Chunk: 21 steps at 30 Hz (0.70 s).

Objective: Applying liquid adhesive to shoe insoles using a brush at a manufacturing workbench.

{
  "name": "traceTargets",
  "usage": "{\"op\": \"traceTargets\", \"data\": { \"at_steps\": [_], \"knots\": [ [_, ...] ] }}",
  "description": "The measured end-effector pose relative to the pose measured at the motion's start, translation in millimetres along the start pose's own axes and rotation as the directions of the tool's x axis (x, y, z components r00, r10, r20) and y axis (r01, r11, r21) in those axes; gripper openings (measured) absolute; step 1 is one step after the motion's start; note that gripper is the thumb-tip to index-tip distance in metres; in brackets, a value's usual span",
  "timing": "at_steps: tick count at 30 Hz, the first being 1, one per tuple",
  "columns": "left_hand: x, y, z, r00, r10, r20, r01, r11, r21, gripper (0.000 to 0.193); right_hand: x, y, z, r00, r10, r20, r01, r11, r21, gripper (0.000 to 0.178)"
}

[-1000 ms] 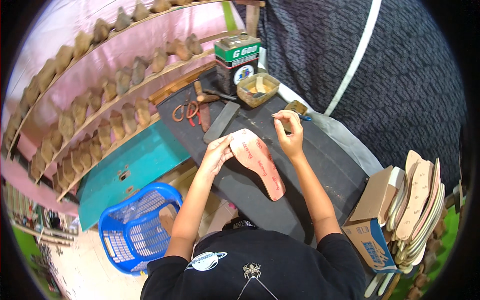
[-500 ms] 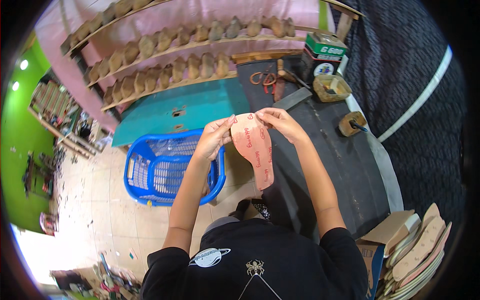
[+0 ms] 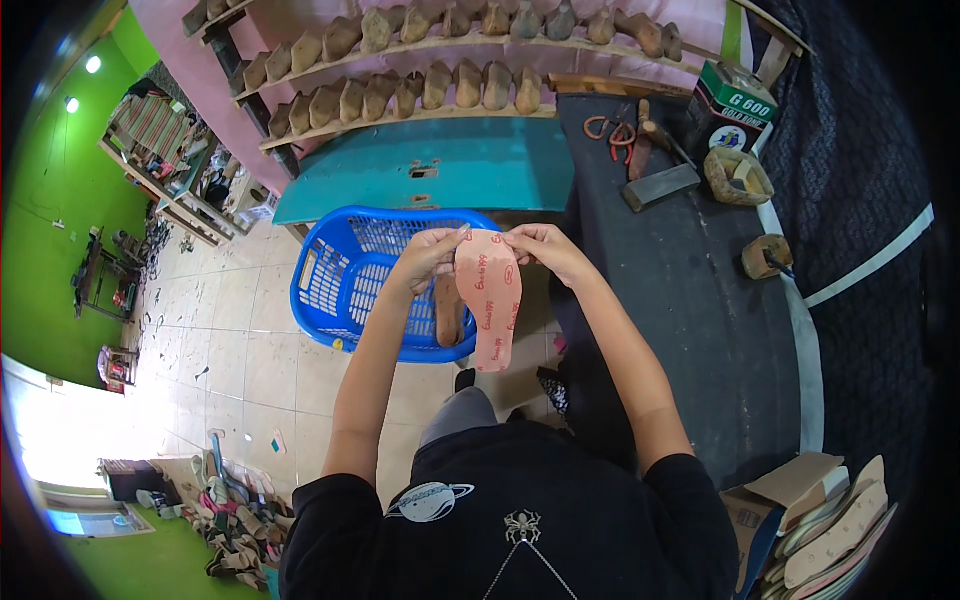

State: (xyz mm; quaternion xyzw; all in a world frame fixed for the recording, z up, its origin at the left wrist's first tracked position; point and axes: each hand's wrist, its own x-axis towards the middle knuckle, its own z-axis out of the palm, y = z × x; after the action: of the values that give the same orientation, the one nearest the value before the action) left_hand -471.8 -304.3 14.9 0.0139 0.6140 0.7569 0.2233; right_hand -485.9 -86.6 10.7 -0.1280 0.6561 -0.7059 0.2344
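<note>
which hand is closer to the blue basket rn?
Left. The left hand pinches the top edge of the pink insole directly above the blue basket. The right hand grips the insole's other top corner, past the basket's right rim, toward the dark workbench.

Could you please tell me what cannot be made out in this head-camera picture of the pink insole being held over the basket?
- Underside of the pink foam shoe insole: faces away from the head view.
- Fingertips of the left hand and right hand: partly behind the insole's top edge.
- Contents of the blue plastic basket: partly covered by the insole and left forearm.
- Stack of tan sole boards: cut off by the fisheye rim.
</note>
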Motion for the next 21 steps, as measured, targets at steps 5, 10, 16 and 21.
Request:
{"op": "traceTargets", "data": {
  "at_steps": [5,10,16,21],
  "knots": [
    [25.4,-19.9,-36.2,0.999,-0.046,-0.023,0.046,0.999,0.000,0.029,34.9,35.4,7.2,0.993,0.089,-0.072,-0.085,0.995,0.060,0.022],
    [60.1,-41.2,-82.1,0.994,-0.108,-0.020,0.108,0.994,0.014,0.031,67.7,64.3,13.6,0.975,0.172,-0.138,-0.158,0.981,0.110,0.023],
    [115.2,-76.4,-144.7,0.978,-0.197,-0.065,0.195,0.980,-0.041,0.031,92.1,116.5,20.4,0.907,0.307,-0.288,-0.254,0.945,0.207,0.026],
    [155.7,-129.2,-178.6,0.941,-0.324,-0.096,0.320,0.946,-0.057,0.033,95.8,161.3,27.7,0.846,0.366,-0.388,-0.247,0.914,0.323,0.026]
  ]
}}
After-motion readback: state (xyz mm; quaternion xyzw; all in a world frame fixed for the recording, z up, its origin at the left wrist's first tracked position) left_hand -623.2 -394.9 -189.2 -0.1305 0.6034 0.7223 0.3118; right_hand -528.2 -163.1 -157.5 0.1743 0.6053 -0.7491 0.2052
